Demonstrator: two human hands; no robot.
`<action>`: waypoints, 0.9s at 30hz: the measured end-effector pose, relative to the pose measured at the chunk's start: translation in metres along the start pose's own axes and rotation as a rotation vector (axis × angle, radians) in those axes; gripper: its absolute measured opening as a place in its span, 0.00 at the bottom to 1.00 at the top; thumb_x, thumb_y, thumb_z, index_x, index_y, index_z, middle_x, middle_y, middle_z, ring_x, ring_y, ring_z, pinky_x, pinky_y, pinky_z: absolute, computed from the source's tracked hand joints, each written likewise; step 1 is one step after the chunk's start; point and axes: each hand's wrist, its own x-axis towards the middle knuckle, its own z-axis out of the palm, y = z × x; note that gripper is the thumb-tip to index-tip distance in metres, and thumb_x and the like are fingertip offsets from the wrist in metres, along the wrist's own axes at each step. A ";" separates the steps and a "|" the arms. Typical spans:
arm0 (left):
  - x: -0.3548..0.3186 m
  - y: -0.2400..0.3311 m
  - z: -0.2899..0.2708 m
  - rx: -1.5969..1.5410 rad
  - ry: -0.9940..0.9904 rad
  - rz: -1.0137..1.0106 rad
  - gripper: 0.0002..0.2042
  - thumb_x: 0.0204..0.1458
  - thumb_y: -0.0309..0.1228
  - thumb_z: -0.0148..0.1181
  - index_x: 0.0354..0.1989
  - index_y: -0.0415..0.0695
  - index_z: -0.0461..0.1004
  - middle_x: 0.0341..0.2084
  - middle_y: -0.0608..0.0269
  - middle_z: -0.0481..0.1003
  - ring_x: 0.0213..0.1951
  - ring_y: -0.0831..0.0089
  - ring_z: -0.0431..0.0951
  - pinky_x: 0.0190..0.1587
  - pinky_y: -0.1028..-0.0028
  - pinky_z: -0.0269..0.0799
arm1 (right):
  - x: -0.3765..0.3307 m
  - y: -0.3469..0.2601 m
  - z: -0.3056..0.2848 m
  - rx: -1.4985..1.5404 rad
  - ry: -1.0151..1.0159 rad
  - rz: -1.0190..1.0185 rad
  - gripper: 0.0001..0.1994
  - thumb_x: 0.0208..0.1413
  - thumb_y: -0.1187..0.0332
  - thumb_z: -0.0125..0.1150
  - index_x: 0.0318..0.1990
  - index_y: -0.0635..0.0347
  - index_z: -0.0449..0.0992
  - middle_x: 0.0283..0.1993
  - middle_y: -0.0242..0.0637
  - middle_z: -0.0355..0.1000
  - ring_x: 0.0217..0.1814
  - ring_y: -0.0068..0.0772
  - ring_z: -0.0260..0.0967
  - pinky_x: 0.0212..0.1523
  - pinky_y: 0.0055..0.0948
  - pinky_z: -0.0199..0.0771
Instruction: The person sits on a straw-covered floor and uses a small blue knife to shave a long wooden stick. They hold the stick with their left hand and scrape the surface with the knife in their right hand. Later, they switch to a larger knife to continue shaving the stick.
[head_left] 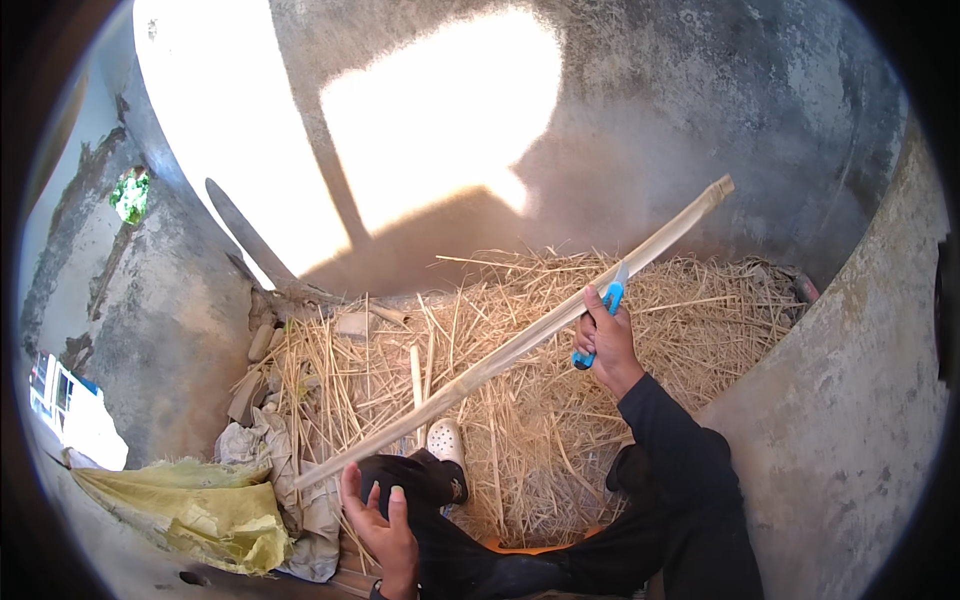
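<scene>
Toward two o'clock, right hand (605,340) clamps blue-handled knife (600,315) against bamboo strip (500,355); left hand (385,525) lies open beneath; blade slip risks cutting it.
</scene>
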 end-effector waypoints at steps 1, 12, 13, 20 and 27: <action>-0.005 0.004 -0.005 0.169 -0.143 0.093 0.29 0.51 0.29 0.59 0.61 0.36 0.58 0.58 0.52 0.61 0.60 0.61 0.62 0.60 0.65 0.57 | -0.002 -0.003 0.001 -0.029 -0.016 0.010 0.21 0.61 0.53 0.55 0.20 0.50 0.58 0.11 0.23 0.51 0.09 0.18 0.48 0.11 0.22 0.50; 0.088 0.018 0.074 0.231 -1.521 -0.103 0.24 0.61 0.40 0.51 0.60 0.37 0.58 0.31 0.61 0.72 0.30 0.73 0.77 0.34 0.72 0.74 | -0.007 -0.006 -0.012 0.021 -0.195 0.162 0.17 0.62 0.53 0.53 0.26 0.52 0.62 0.10 0.23 0.49 0.08 0.19 0.48 0.13 0.23 0.51; 0.080 0.007 0.081 0.087 -1.585 -0.255 0.22 0.62 0.39 0.49 0.59 0.37 0.59 0.29 0.63 0.71 0.28 0.74 0.76 0.32 0.73 0.74 | -0.007 -0.006 -0.012 0.013 -0.186 0.176 0.18 0.61 0.52 0.54 0.24 0.51 0.61 0.10 0.22 0.50 0.08 0.18 0.48 0.12 0.22 0.51; 0.046 -0.002 0.122 -0.300 -1.469 -0.522 0.15 0.65 0.39 0.41 0.51 0.40 0.64 0.19 0.69 0.65 0.13 0.80 0.68 0.18 0.81 0.68 | 0.010 -0.015 -0.024 -0.376 -0.103 -0.002 0.21 0.61 0.47 0.52 0.25 0.54 0.66 0.12 0.25 0.57 0.12 0.21 0.55 0.17 0.24 0.57; 0.071 -0.009 0.150 -0.423 -1.410 -0.647 0.19 0.65 0.40 0.41 0.56 0.39 0.63 0.17 0.70 0.63 0.12 0.80 0.65 0.16 0.81 0.64 | -0.018 -0.025 -0.001 -1.384 -0.149 -0.321 0.29 0.58 0.39 0.47 0.27 0.62 0.72 0.20 0.44 0.68 0.23 0.47 0.69 0.27 0.41 0.67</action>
